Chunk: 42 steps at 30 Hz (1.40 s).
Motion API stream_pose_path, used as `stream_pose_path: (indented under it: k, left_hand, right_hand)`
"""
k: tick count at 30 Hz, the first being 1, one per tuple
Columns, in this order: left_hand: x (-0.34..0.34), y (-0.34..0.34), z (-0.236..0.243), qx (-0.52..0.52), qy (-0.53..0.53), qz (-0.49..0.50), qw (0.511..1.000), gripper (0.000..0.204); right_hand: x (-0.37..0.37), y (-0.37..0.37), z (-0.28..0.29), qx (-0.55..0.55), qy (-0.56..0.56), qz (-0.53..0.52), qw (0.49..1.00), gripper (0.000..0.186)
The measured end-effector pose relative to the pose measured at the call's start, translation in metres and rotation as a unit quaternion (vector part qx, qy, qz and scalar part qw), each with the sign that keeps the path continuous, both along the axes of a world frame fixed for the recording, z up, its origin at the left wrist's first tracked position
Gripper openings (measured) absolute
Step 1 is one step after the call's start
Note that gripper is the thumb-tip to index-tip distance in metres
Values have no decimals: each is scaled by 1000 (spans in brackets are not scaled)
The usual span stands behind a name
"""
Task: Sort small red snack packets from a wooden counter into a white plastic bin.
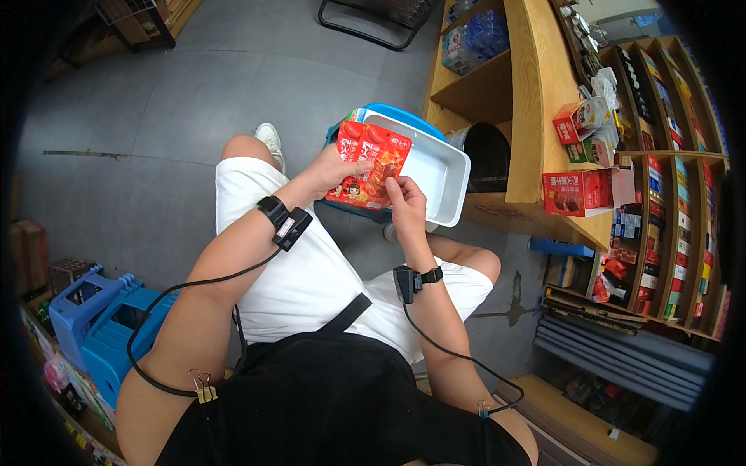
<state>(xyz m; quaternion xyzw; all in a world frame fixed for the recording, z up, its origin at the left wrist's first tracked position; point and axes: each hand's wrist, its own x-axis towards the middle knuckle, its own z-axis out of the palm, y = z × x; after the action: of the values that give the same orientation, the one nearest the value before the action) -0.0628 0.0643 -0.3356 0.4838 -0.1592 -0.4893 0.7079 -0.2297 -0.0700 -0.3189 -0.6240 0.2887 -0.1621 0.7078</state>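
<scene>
Two red snack packets, overlapping and fanned a little, are held up in front of me. My left hand is closed on their left side, with the thumb lying across the front. The fingers of my right hand pinch the lower right edge of the front packet. Just behind the packets lies a white plastic tray, its right part showing a bare white bottom. The packets hide its left part, where a bit of green packaging peeks out. Under the tray is a blue stool.
To the right runs a wooden counter with opened red snack boxes on top and wrapped bottles on its shelf. A black bin stands in the counter's opening. Blue plastic stools are at my left. Cables run along both forearms.
</scene>
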Motion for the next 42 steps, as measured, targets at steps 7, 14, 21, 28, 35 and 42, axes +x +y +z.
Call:
stream_pose_path:
  k: [7, 14, 21, 28, 35, 42]
  left_hand:
    - [-6, -3, 10, 8, 65, 13, 998, 28]
    - [-3, -4, 1, 12, 89, 26, 996, 28]
    - [-7, -5, -12, 22, -42, 47, 998, 27]
    - [-5, -6, -7, 11, -34, 88, 995, 26]
    - [-5, -3, 8, 21, 12, 74, 997, 26]
    - [-6, -2, 2, 36, -44, 52, 997, 27]
  right_hand:
    - [-2, 8, -3, -37, 12, 32, 999, 22]
    - [-9, -1, 4, -129, 56, 59, 988, 22]
    - [-8, 9, 23, -448, 213, 73, 865, 30]
    - [-15, 7, 8, -240, 124, 48, 962, 28]
    - [-14, 11, 3, -93, 61, 35, 993, 18]
    - [-13, 14, -4, -28, 34, 22, 999, 17]
